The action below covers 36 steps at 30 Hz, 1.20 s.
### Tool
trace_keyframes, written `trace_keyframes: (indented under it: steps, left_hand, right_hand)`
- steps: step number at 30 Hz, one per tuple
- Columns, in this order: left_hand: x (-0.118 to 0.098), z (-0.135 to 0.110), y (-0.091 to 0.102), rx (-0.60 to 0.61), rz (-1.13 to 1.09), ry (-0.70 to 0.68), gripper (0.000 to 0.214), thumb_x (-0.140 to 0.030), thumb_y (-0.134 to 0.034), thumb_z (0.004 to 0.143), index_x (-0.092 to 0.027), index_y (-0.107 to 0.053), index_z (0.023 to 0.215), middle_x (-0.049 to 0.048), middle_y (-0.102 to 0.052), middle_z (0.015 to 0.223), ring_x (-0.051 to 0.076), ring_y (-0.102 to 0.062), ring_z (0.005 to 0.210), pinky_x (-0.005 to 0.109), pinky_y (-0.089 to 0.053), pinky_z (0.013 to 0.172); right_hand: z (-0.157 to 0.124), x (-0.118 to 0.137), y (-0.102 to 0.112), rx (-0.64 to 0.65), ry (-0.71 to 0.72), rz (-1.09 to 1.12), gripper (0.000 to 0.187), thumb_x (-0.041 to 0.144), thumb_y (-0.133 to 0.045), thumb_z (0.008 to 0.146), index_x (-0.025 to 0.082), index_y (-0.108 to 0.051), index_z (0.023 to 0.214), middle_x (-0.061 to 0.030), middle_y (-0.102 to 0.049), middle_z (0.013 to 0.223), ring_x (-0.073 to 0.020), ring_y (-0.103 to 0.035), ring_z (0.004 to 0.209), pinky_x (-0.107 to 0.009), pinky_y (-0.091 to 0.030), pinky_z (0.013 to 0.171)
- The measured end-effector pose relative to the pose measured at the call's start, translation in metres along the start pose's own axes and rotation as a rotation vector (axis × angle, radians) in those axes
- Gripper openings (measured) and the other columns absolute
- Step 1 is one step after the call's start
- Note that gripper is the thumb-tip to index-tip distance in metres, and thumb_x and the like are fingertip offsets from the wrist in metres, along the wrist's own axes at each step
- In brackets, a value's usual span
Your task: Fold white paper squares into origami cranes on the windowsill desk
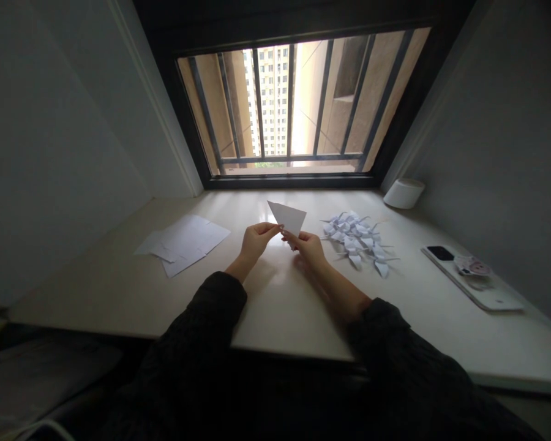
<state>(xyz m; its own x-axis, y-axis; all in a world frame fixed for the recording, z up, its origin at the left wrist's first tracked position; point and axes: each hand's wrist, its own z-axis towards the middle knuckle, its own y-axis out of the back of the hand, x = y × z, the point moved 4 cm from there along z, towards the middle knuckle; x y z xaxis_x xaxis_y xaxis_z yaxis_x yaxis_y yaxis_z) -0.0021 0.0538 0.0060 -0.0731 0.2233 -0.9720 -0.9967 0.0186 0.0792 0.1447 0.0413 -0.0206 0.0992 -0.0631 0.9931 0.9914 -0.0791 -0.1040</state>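
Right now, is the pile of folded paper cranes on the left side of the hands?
No, the paper cranes lie right of the right hand; loose paper sheets lie on the left.

White folded paper (pixel 288 218); white paper cranes (pixel 357 240); cream table (pixel 275 306); black sleeves (pixel 202 331); white phone (pixel 475 278).

window: dark-framed barred glass window (pixel 294 104) straight beyond the left hand (pixel 256 240), daylight in, pale high-rise (pixel 273 98) outside | walls: plain grey walls (pixel 50 141) either side | surface: glossy cream desk top (pixel 280 306) under the right hand (pixel 308 245), reflecting the light
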Motion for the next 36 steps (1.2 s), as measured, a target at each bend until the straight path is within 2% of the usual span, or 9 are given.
trace_keyframes:
  steps: [4,9,18,24,27,30,36]
  left_hand:
    - [0.002,-0.002,-0.002,-0.008,-0.017,0.01,0.034,-0.047,-0.072,0.066,-0.016,-0.074,0.08,0.0072,-0.073,0.085,0.019,-0.063,0.082,0.031,-0.046,0.076]
    - [0.004,-0.004,0.0,-0.106,-0.085,0.113,0.035,-0.045,-0.075,0.062,-0.017,-0.074,0.083,0.0068,-0.073,0.086,0.019,-0.062,0.084,0.031,-0.044,0.075]
    - [0.011,0.006,0.013,-0.194,-0.257,0.165,0.037,-0.045,-0.077,0.058,-0.018,-0.074,0.084,0.0083,-0.071,0.094,0.022,-0.061,0.095,0.032,-0.041,0.08]
    - [0.005,0.01,0.026,-0.316,-0.382,0.217,0.032,-0.04,-0.077,0.06,-0.02,-0.072,0.085,0.0064,-0.068,0.101,0.022,-0.058,0.104,0.031,-0.041,0.083]
    - [0.001,0.01,0.028,-0.339,-0.415,0.246,0.03,-0.039,-0.076,0.062,-0.021,-0.07,0.085,0.0053,-0.066,0.104,0.021,-0.056,0.107,0.029,-0.041,0.083]
    - [0.002,0.008,0.026,-0.337,-0.437,0.252,0.027,-0.04,-0.073,0.066,-0.021,-0.067,0.084,0.0045,-0.065,0.103,0.019,-0.056,0.104,0.028,-0.041,0.08]
    - [0.006,0.006,0.023,-0.356,-0.429,0.183,0.023,-0.038,-0.067,0.072,-0.02,-0.052,0.069,0.0006,-0.059,0.083,0.014,-0.057,0.084,0.025,-0.041,0.071]
  right_hand:
    - [0.0,-0.002,0.0,0.014,0.011,0.017,0.036,0.051,-0.075,0.056,0.016,-0.071,0.061,-0.0053,-0.067,0.06,-0.0117,-0.049,0.052,-0.027,-0.035,0.054]
    - [0.0,-0.006,-0.002,0.049,0.025,0.013,0.033,0.049,-0.075,0.059,0.016,-0.071,0.062,-0.0061,-0.068,0.063,-0.0133,-0.053,0.056,-0.027,-0.037,0.056]
    - [-0.003,-0.007,-0.009,0.092,0.052,-0.057,0.038,0.053,-0.072,0.06,0.015,-0.072,0.064,-0.005,-0.067,0.06,-0.0135,-0.053,0.054,-0.027,-0.037,0.057]
    - [-0.006,-0.005,-0.012,0.125,0.056,-0.089,0.036,0.051,-0.072,0.061,0.016,-0.071,0.063,-0.0041,-0.067,0.062,-0.0149,-0.055,0.058,-0.028,-0.037,0.06]
    - [-0.007,-0.003,-0.013,0.128,0.055,-0.093,0.035,0.051,-0.072,0.061,0.016,-0.071,0.062,-0.0028,-0.066,0.059,-0.0146,-0.055,0.057,-0.028,-0.036,0.06]
    - [-0.008,-0.001,-0.013,0.128,0.054,-0.104,0.035,0.051,-0.071,0.062,0.016,-0.071,0.062,-0.0028,-0.066,0.059,-0.0145,-0.054,0.056,-0.027,-0.036,0.058]
    - [-0.012,0.003,-0.014,0.133,0.03,-0.159,0.033,0.049,-0.07,0.063,0.016,-0.069,0.061,-0.0021,-0.063,0.053,-0.0147,-0.053,0.052,-0.027,-0.034,0.054]
